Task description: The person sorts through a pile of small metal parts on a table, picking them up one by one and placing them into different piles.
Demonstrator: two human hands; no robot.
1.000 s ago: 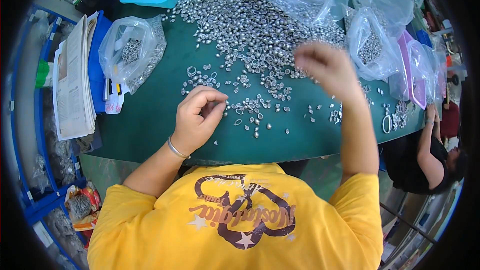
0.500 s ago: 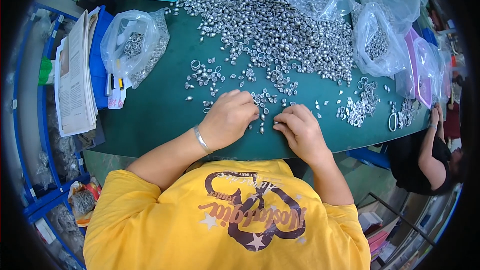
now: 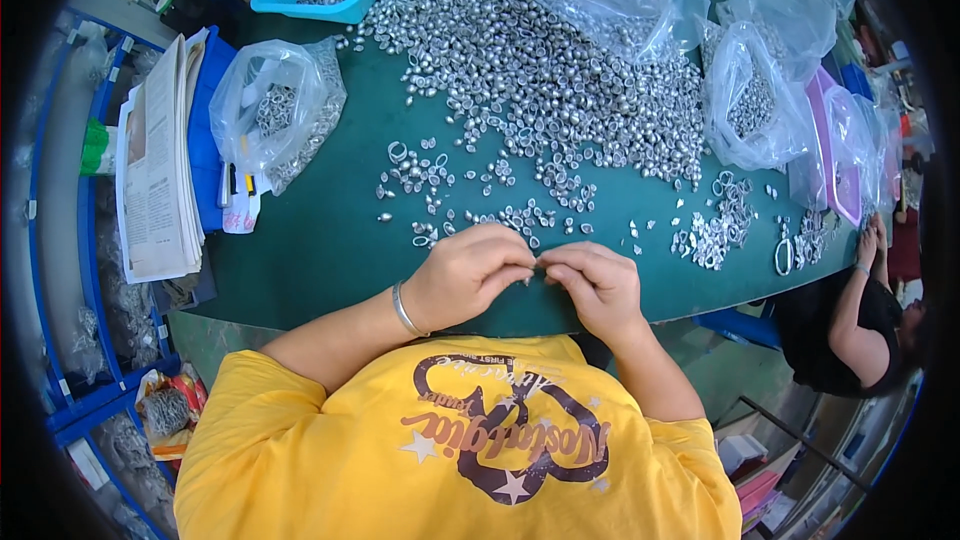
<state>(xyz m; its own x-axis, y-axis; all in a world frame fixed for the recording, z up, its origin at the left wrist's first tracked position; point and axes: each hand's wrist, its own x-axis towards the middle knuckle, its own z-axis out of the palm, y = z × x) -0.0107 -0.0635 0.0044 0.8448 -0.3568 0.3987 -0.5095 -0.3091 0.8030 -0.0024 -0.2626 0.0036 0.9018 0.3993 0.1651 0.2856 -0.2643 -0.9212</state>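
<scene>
My left hand (image 3: 474, 276) and my right hand (image 3: 598, 290) meet fingertip to fingertip close to the table's near edge, both pinched. A small silver metal piece (image 3: 527, 281) peeks out at my left fingertips. Whatever lies between the right fingers is too small and covered to make out. Just beyond my hands lie loose silver pieces (image 3: 520, 212), some rounded like little cups, along with a few rings. Farther back spreads a large heap of the same silver pieces (image 3: 560, 80) on the green table (image 3: 330, 270).
A turquoise basket (image 3: 345, 8) and a clear bag of metal parts (image 3: 270, 115) stand left. More clear bags (image 3: 755, 100) and a pink tray (image 3: 835, 155) are at right, near flat silver scraps (image 3: 712, 235). Papers (image 3: 160, 160) stand far left; a person in black (image 3: 835, 325) sits far right.
My hands have drawn nearer to me and come together at the fingertips; before, they were apart over the loose pieces. The view has shifted slightly.
</scene>
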